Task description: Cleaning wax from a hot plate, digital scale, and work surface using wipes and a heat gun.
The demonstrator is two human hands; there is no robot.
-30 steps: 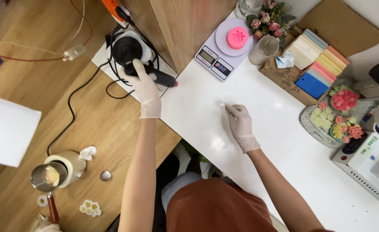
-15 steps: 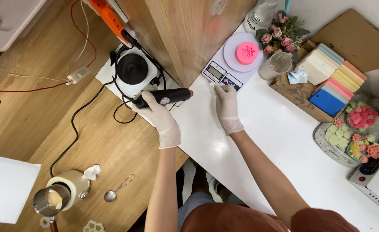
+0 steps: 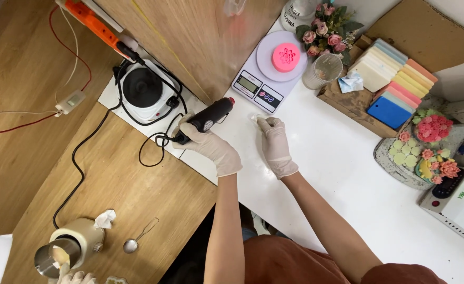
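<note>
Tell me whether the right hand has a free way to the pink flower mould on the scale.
Probably yes: the right hand lies on bare white table just below the scale, and nothing stands between it and the pink flower mould.

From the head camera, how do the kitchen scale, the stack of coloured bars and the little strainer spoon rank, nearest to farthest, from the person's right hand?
Measured from the right hand:
1. Kitchen scale, just above the hand on the white counter, with a pink flower-shaped piece on it.
2. Stack of coloured bars, farther off to the upper right, in a wooden tray.
3. Strainer spoon, farthest, down left on the wooden surface.
</note>
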